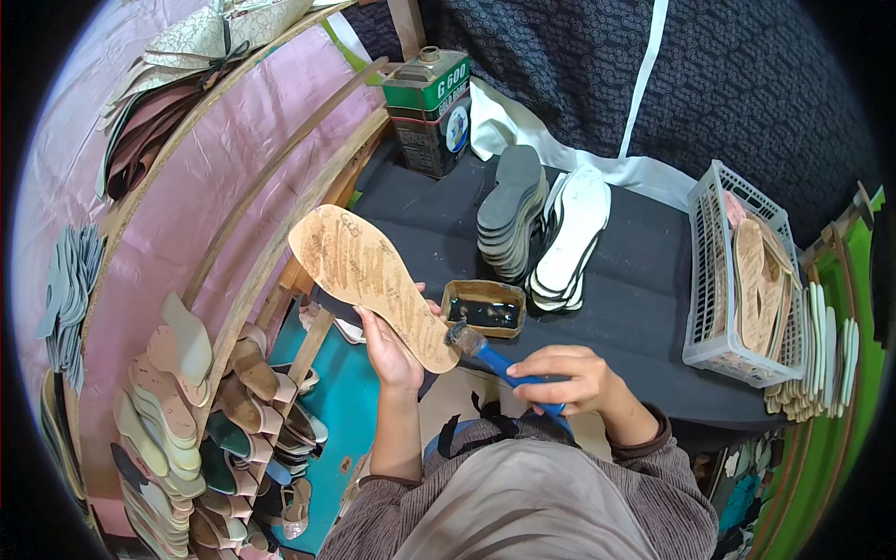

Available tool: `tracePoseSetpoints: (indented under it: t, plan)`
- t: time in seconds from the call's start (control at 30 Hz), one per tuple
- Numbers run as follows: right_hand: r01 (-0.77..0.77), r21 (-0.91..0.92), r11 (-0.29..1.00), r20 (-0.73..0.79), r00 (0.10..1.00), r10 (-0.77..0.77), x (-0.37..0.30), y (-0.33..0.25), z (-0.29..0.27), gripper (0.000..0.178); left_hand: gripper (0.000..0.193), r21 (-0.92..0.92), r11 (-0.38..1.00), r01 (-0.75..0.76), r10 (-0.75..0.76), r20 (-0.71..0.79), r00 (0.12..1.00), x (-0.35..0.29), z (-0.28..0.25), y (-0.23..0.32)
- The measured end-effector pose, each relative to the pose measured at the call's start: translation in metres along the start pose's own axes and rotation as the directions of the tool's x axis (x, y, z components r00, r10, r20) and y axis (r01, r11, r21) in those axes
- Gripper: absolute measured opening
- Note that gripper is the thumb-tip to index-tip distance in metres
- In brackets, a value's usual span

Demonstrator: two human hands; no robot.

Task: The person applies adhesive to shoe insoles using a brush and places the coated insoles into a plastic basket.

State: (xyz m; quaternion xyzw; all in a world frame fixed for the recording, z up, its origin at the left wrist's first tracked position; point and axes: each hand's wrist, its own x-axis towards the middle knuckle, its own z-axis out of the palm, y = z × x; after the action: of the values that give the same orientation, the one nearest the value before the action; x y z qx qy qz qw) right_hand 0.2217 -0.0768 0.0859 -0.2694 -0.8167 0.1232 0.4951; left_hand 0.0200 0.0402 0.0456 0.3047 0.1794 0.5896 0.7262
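My left hand grips a tan insole from beneath, its broad end pointing up and left. Brown streaks of glue cover much of the insole's face. In my right hand is a brush with a blue handle; its dark bristles touch the insole's narrow end. Just beyond the brush, a small tan tray holds dark liquid. Farther back on the dark-covered table stand a stack of grey soles and a stack of white soles.
A green and black metal can stands at the back left. On the right, a white plastic basket holds tan insoles, with more pale soles beside it. Shoes and stacked soles fill the rack at left.
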Motion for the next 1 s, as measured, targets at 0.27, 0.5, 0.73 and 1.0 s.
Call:
tracePoseSetpoints:
  t: [0.27,0.5,0.73,1.0]
  plan:
    - [0.007,-0.036,0.999,-0.023,1.000,-0.008,-0.003,0.001,0.004,0.029,0.065,-0.002,1.000,0.002,-0.002,-0.012,1.000,0.004,0.003,-0.005]
    - [0.044,0.000,0.999,-0.022,0.999,-0.044,0.008,0.006,-0.006,0.030,0.059,0.042,0.996,0.078,-0.075,-0.074,0.994,-0.003,0.009,-0.019]
    - [0.088,-0.012,0.996,0.027,0.996,-0.088,0.014,0.003,-0.007,0.026,0.062,0.064,0.991,0.120,-0.123,0.056,0.991,-0.011,0.007,-0.019]
    - [0.163,0.010,0.986,0.092,0.982,-0.164,0.030,0.000,-0.007,0.014,0.064,0.117,0.967,0.227,-0.246,0.186,0.951,-0.020,-0.003,-0.022]
